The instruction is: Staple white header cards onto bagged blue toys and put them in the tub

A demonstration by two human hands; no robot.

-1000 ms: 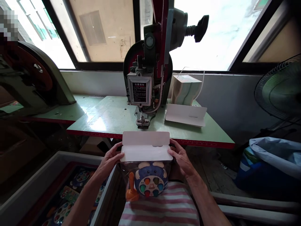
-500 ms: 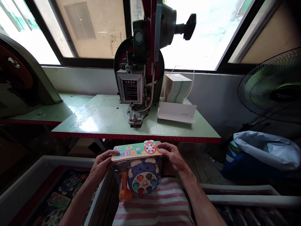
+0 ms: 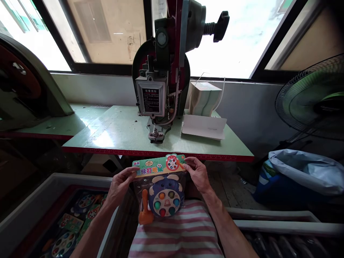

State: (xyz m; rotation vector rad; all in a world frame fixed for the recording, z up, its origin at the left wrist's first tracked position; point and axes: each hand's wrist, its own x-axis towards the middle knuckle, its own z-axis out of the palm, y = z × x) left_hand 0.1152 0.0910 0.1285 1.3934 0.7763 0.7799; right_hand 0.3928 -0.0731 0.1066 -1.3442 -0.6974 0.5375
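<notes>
Between my two hands hangs a bagged toy [image 3: 166, 197], a blue animal-faced disc with coloured buttons. An orange toy hammer [image 3: 145, 209] shows beside it inside the clear bag. Across the bag's top runs a printed header card [image 3: 150, 166] in green and cream. My left hand [image 3: 122, 182] pinches the card's left end between thumb and fingers. The card's right end is gripped by my right hand [image 3: 198, 175]. Just beyond the card stands a stapling machine [image 3: 152, 96], its metal foot [image 3: 156, 134] near the table's front edge.
Folded cards [image 3: 205, 98] stand stacked on the green table [image 3: 120, 125], behind a white card [image 3: 204, 126]. At lower left, a crate [image 3: 57, 177] holds several bagged toys. Another crate [image 3: 285, 226], a blue-white sack [image 3: 298, 175] and a fan [image 3: 314, 104] are on the right.
Both hands have raised the bagged toy slightly toward the table edge, and its front now faces me more fully. The whole view has shifted a little.
</notes>
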